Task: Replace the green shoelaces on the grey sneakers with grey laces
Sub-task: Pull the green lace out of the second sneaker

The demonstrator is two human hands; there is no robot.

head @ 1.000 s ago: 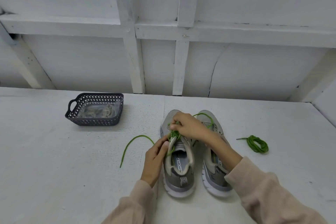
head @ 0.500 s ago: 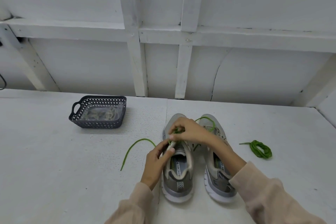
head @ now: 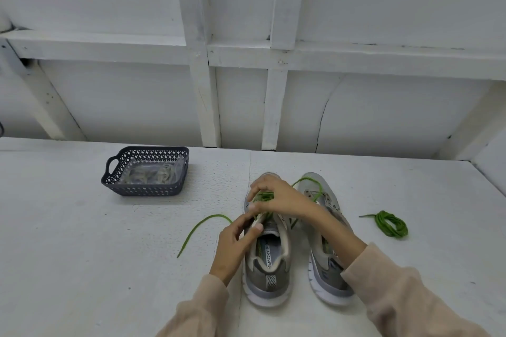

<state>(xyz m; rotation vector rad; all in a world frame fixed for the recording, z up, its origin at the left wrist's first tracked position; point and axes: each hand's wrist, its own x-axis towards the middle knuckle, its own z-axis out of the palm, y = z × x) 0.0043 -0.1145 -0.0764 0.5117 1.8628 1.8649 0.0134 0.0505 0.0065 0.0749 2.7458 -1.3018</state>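
Left sleeve (head: 201,309) long, pale beige-pink, soft matte cloth, creased near cuff; right sleeve (head: 405,298) same cloth and colour, wide, folds bunched at wrist; left hand (head: 235,243), right hand (head: 279,200) bare

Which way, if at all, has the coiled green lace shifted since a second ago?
No. The coiled green lace lies at the same offset to the right of the right sneaker, apart from it; only the camera view has shifted.
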